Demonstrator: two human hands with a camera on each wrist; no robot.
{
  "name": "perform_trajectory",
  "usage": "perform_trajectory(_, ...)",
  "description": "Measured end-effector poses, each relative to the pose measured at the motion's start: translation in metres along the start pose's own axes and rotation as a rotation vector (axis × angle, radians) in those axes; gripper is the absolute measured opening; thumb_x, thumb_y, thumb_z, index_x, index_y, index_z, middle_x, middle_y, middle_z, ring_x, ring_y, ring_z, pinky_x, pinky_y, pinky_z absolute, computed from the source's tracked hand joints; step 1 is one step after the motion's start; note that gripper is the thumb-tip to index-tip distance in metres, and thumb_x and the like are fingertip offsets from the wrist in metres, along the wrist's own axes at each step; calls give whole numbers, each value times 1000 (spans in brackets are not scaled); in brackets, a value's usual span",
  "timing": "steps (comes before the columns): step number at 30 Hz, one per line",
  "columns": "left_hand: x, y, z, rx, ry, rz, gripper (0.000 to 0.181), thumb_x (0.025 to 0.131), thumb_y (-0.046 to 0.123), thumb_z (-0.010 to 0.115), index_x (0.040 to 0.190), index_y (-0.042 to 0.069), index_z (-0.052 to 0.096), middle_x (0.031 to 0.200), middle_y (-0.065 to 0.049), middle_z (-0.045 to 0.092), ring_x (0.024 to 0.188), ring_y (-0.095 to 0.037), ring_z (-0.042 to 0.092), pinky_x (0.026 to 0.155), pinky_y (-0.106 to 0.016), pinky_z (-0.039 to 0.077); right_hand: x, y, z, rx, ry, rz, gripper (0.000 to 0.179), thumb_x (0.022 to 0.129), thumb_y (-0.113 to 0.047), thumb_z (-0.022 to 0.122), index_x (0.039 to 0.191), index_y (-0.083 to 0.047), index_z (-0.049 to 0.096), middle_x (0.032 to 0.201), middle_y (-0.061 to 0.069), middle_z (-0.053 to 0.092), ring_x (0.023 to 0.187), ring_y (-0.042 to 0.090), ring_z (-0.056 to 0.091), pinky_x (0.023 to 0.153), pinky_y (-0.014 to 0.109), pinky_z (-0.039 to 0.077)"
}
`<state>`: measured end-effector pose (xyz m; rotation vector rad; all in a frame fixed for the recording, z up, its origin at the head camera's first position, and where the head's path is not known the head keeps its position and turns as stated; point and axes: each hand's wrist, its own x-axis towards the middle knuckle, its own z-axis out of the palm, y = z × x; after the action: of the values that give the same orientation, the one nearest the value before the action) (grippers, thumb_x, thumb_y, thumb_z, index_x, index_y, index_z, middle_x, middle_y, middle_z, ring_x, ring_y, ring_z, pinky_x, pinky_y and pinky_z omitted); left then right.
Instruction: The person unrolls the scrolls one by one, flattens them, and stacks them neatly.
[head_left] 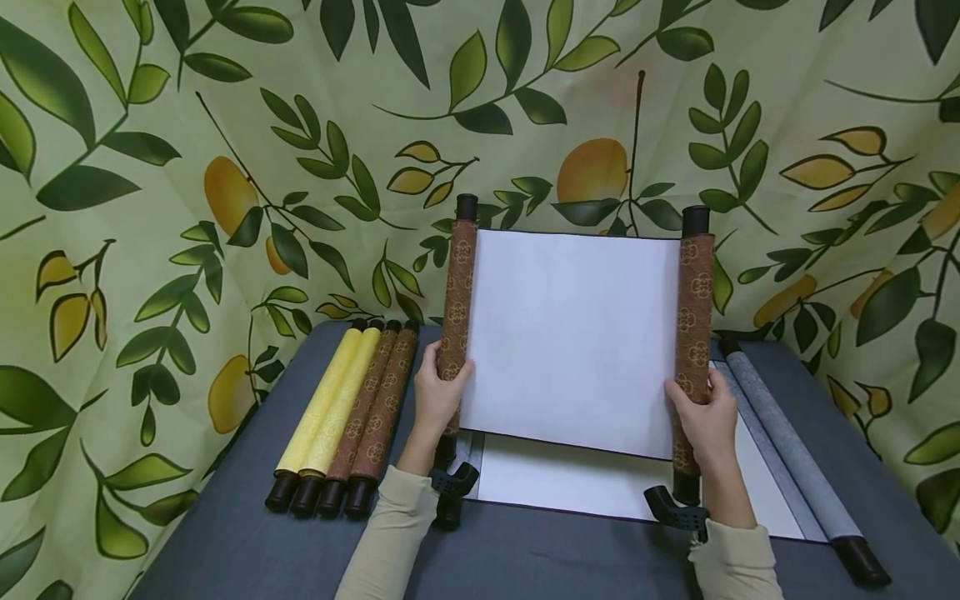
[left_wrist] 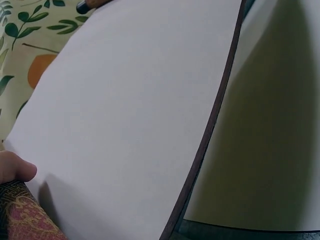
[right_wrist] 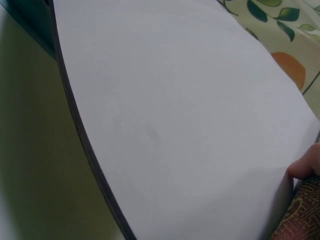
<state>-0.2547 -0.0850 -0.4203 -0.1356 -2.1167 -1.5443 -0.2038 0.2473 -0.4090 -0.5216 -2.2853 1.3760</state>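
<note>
Both hands hold up a partly unrolled brown scroll, its blank white sheet [head_left: 573,342] stretched between two patterned rolls with black end knobs. My left hand [head_left: 438,387] grips the left roll [head_left: 459,292], thumb on the front edge of the sheet. Around the right roll [head_left: 694,308] curls my right hand [head_left: 705,412], thumb also toward the paper. Beneath the raised scroll lies another opened scroll [head_left: 577,479], white with a grey-blue border, on the table; its grey-blue roll [head_left: 795,450] is at the right. In the left wrist view the raised sheet [left_wrist: 135,110] bows, dark-edged.
Left of the hands, two yellow rolled scrolls [head_left: 330,400] and two brown rolled scrolls [head_left: 382,400] lie side by side on the dark blue-grey table [head_left: 240,492]. A leaf-and-fruit patterned cloth [head_left: 337,100] hangs behind and at both sides.
</note>
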Motion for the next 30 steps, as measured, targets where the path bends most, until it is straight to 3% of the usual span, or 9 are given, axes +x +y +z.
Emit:
perform_trajectory(3, 2, 1, -1, -1, -19, -47, 49, 82, 14, 72, 125, -1, 53, 101, -25, 67, 81, -35, 67, 60, -31, 53, 1, 0, 0, -6, 3, 2, 52, 91, -24, 61, 135, -1, 46, 125, 26, 58, 88, 15, 56, 58, 10, 38)
perform_trajectory(7, 3, 2, -3, -7, -39, -82, 49, 83, 13, 73, 126, 0, 53, 105, -25, 67, 85, -36, 67, 63, -32, 53, 1, 1, -1, -10, -5, 9, 53, 91, -25, 60, 136, -2, 45, 126, 24, 57, 95, 22, 55, 57, 9, 36)
perform_trajectory(15, 4, 3, -7, 35, -35, -67, 51, 84, 15, 72, 127, -5, 54, 112, -26, 62, 97, -39, 63, 77, -49, 55, -1, 0, -5, -25, -49, 38, 56, 93, -30, 60, 139, -2, 44, 129, 25, 53, 103, 29, 53, 60, 13, 37)
perform_trajectory(18, 5, 2, -7, 33, -40, -69, 50, 84, 15, 71, 127, -6, 54, 112, -27, 64, 96, -40, 64, 76, -50, 55, -2, -2, -6, -33, -52, 36, 57, 93, -30, 59, 139, 0, 44, 127, 27, 54, 103, 32, 54, 61, 15, 37)
perform_trajectory(22, 5, 3, -7, 28, -46, -83, 49, 84, 13, 70, 127, -5, 54, 111, -27, 65, 95, -39, 65, 76, -48, 55, -3, -2, -7, -21, -60, 50, 60, 94, -29, 58, 142, 2, 39, 131, 29, 51, 108, 37, 54, 71, 32, 47)
perform_trajectory(25, 4, 4, -8, 25, -55, -87, 50, 85, 11, 69, 129, -5, 53, 113, -28, 65, 96, -40, 65, 76, -48, 55, -2, -1, -5, 11, -58, 51, 62, 95, -25, 55, 146, 2, 33, 134, 32, 47, 111, 41, 51, 84, 50, 46)
perform_trajectory(28, 4, 4, -9, 21, -58, -83, 52, 87, 10, 67, 133, -6, 50, 117, -29, 63, 100, -41, 65, 78, -49, 55, -1, -1, -3, 39, -46, 27, 62, 96, -20, 53, 147, 4, 29, 135, 34, 44, 112, 43, 50, 87, 56, 43)
perform_trajectory(30, 4, 4, -9, 12, -60, -85, 54, 88, 10, 65, 136, -5, 46, 120, -30, 62, 103, -42, 64, 81, -51, 54, 0, 1, -2, 32, -32, 1, 60, 96, -19, 52, 146, 5, 30, 134, 34, 45, 111, 43, 51, 83, 52, 45)
